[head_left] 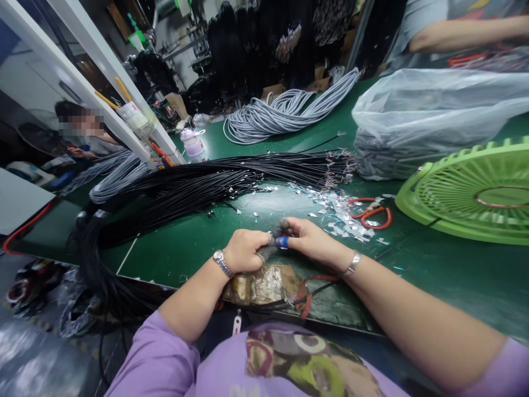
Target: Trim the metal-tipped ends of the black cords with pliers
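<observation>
My left hand point(244, 251) is closed in a fist near the front edge of the green table point(433, 264), gripping something small and dark that I cannot make out. My right hand point(308, 238) meets it from the right, fingers pinched together at the same spot, a blue tape band on one fingertip. Both wrists carry metal bands. A large bundle of black cables point(198, 190) lies just beyond my hands, its stripped ends point(336, 165) pointing right. Crumpled foil point(264, 284) lies under my hands.
Red-handled pliers point(372, 212) lie among silver foil scraps point(339, 212) to the right. A green fan point(475, 193) lies flat at right. A plastic bag of cables point(433, 116), grey cable coils point(285, 110), a small bottle point(193, 143) and another person's arm point(463, 30) are farther back.
</observation>
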Motion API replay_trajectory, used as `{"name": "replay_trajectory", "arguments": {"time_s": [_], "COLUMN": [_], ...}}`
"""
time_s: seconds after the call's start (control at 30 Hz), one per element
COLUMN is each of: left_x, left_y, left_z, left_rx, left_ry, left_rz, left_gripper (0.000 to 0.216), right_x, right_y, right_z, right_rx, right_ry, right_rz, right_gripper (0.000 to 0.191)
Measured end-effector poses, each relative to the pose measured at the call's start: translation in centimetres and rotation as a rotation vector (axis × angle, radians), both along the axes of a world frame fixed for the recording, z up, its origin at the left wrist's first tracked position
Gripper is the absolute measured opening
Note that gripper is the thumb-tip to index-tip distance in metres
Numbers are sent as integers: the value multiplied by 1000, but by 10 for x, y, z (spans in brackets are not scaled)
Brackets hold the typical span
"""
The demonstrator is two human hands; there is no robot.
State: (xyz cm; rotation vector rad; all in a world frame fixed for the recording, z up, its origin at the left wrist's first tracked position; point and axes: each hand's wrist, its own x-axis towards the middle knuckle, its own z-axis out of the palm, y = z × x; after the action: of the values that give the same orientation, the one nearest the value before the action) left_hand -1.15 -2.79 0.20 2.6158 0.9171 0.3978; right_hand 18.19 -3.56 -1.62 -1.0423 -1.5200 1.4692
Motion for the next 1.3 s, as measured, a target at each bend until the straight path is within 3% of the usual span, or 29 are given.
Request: {"name": "replay_trajectory", "arguments": {"time_s": [0.1,0.23,0.37,0.5,0.63,0.77,0.9,1.03,1.23,1.3], "left_x": [-1,0,3,5,6,5,2,1,-4,-7], "left_y": [2,5,8,8,7,6,8,12,15,15], "left_z": [-1,-1,0,1,2,4,3,2,1,-1], "left_rx": [-82,-386,-700,-856,-891,-978,-1075,-1048,-949,-881], "left_ry": [-92,-346,-558,-612,-578,-567,-482,-424,-560,-638], "left_rz": [10,114,182,162,186,204,168,95,89,110], "left_gripper": [21,32,50,56,57,58,57,49,47,46], "right_x": [0,6,10,4,0,3,7,7,12,16], "right_y": [1,3,1,-3,-3,-2,-2,-3,-4,-5], "right_z": [0,-1,-2,-4,-4,-1,0,-1,8,13], "right_rx": [-20,62,225,390,508,496,299,105,56,39], "right_ry": [13,64,30,-24,-69,-103,-22,-16,-105,-115], "right_rz": [-46,-138,-45,-9,-31,-33,120,263,181,225], "right_gripper": [23,24,30,33,22,24,32,38,49,56]}}
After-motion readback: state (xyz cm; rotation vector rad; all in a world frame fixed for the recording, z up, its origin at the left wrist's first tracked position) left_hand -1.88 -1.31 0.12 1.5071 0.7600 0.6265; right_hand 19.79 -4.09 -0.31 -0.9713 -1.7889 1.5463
